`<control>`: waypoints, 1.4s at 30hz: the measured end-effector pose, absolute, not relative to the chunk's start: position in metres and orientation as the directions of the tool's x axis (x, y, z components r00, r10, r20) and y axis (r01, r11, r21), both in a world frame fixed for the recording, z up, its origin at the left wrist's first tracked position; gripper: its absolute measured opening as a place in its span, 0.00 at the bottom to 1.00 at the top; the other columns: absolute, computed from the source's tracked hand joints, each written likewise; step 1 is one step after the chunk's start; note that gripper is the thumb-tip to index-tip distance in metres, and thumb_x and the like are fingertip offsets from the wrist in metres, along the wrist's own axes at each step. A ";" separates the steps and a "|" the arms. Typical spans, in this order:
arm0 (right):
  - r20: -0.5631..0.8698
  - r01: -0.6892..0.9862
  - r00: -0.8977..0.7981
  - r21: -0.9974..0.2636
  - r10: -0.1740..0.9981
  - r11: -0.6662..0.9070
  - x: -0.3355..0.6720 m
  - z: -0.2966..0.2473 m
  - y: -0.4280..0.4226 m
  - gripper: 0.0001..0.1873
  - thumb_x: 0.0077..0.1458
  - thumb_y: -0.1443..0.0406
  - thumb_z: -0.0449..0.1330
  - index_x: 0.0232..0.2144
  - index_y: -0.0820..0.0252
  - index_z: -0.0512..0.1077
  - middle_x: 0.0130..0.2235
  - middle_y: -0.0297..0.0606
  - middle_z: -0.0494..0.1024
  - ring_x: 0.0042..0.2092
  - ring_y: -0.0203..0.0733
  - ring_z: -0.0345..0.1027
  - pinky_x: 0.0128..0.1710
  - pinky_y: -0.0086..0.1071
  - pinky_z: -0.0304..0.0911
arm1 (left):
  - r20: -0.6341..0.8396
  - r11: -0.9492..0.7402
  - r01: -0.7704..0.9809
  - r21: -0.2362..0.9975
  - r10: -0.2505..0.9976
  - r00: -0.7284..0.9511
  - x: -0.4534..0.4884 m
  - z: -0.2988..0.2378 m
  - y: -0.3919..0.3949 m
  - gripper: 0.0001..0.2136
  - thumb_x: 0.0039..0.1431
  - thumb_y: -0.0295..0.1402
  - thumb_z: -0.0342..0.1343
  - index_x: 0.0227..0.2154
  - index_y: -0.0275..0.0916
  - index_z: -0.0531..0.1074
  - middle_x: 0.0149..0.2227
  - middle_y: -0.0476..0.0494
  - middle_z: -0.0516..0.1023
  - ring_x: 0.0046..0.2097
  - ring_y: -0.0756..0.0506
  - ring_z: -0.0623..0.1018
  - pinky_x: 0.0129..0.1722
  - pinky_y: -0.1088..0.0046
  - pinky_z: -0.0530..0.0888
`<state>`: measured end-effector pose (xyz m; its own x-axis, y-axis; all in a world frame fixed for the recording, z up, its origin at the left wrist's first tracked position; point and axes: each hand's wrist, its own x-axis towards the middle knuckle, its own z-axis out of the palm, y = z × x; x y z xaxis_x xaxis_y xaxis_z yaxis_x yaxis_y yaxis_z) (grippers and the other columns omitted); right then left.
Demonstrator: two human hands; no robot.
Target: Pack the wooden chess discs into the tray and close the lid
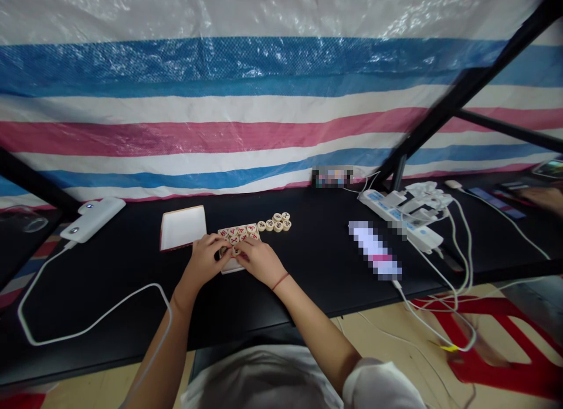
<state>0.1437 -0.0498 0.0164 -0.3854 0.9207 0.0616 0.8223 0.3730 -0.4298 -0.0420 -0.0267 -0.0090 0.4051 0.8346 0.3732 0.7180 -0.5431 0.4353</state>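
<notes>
Left hand (202,259) and right hand (259,261) are held together, fingertips placed over wooden xiangqi pieces (235,239) on a pale board (231,268), seemingly to keep them gathered; whether any piece is clamped cannot be told. Further pieces (275,222) are grouped just beyond the hands, a white card (182,228) is laid beside the left hand, and a power strip (400,218) is set well to the right.

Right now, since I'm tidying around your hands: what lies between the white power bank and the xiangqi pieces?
The head view shows a white rectangular pad with a reddish edge on the black tabletop, between the white power bank and the xiangqi pieces.
</notes>
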 end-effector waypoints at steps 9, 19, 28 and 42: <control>0.006 0.870 -0.359 -0.361 0.933 0.336 0.143 0.019 -0.050 0.13 0.60 0.64 0.53 0.46 0.52 0.71 0.43 0.38 0.77 0.39 0.41 0.72 0.34 0.29 0.61 | 0.357 -0.533 0.709 0.462 0.843 0.402 -0.044 -0.011 -0.025 0.06 0.59 0.33 0.54 0.33 0.43 0.76 0.38 0.45 0.76 0.42 0.45 0.74 0.45 0.65 0.69; 0.203 0.801 -0.192 -0.534 0.960 0.272 0.192 0.026 -0.023 0.11 0.58 0.65 0.54 0.42 0.57 0.73 0.40 0.36 0.78 0.41 0.38 0.72 0.41 0.27 0.63 | 0.426 -0.524 0.690 0.500 0.842 0.331 -0.036 -0.006 -0.017 0.08 0.61 0.35 0.52 0.36 0.43 0.76 0.38 0.45 0.76 0.42 0.44 0.75 0.46 0.63 0.70; -0.227 0.934 -0.243 -0.318 0.943 0.164 0.245 0.040 0.054 0.15 0.54 0.67 0.58 0.44 0.57 0.77 0.47 0.40 0.78 0.49 0.44 0.72 0.48 0.30 0.64 | 0.513 -0.488 0.731 0.477 0.830 0.219 -0.001 0.014 0.004 0.08 0.61 0.33 0.50 0.35 0.43 0.75 0.38 0.46 0.79 0.42 0.43 0.75 0.45 0.62 0.67; -0.274 0.960 -0.162 -0.266 0.948 0.088 0.230 0.042 0.075 0.18 0.43 0.73 0.63 0.40 0.62 0.78 0.44 0.47 0.80 0.45 0.49 0.74 0.42 0.30 0.66 | 0.525 -0.497 0.699 0.514 0.827 0.202 -0.006 0.005 -0.006 0.08 0.61 0.32 0.50 0.34 0.42 0.75 0.37 0.46 0.80 0.40 0.43 0.75 0.46 0.61 0.68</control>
